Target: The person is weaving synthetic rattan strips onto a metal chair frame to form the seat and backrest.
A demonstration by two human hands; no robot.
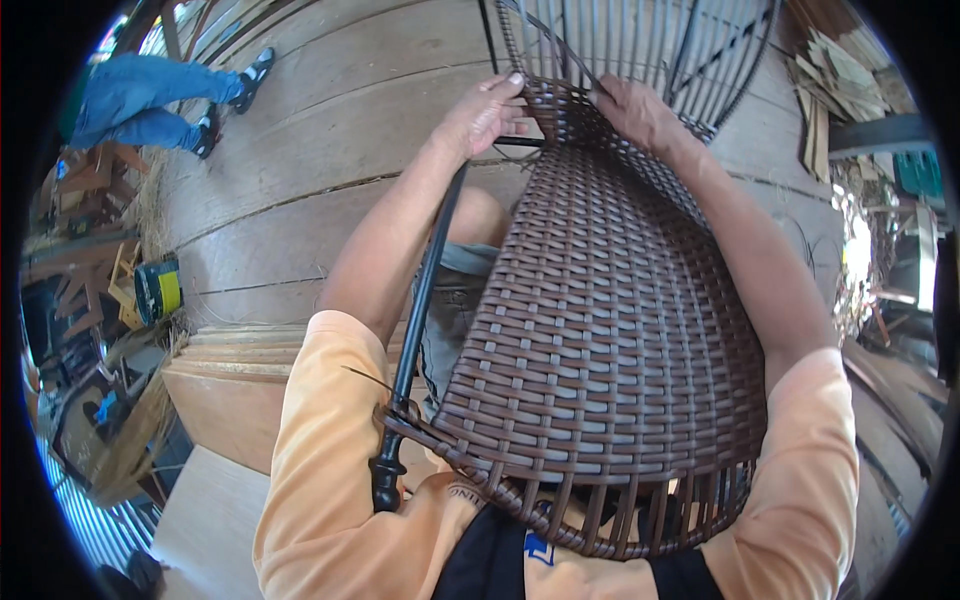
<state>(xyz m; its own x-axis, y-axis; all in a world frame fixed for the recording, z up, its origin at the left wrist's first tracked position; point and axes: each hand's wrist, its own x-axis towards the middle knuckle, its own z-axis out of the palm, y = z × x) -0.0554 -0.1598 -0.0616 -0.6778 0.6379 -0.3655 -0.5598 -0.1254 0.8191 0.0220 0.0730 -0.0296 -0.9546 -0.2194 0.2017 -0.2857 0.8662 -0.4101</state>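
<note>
A brown wicker chair (590, 330) of flat woven strips fills the middle, its near rim against my chest. Farther off, the weave narrows to a short woven band, beyond which bare upright ribs (610, 40) fan out. My left hand (488, 115) is at the left edge of that band, thumb and forefinger pinching the edge, the other fingers loosely curled. On the band's right side my right hand (638, 115) is closed, fingertips bent over the weave and partly hidden. A black metal leg (425, 285) slants beneath my left forearm. One loose strip end sticks out near it.
Wooden planks (290, 140) form the floor. At upper left another person's jeans-clad legs (150, 95) stretch out. A black and yellow box (158, 290) stands at left, above a stack of wooden boards (230, 385). Scrap wood (835, 85) lies at upper right.
</note>
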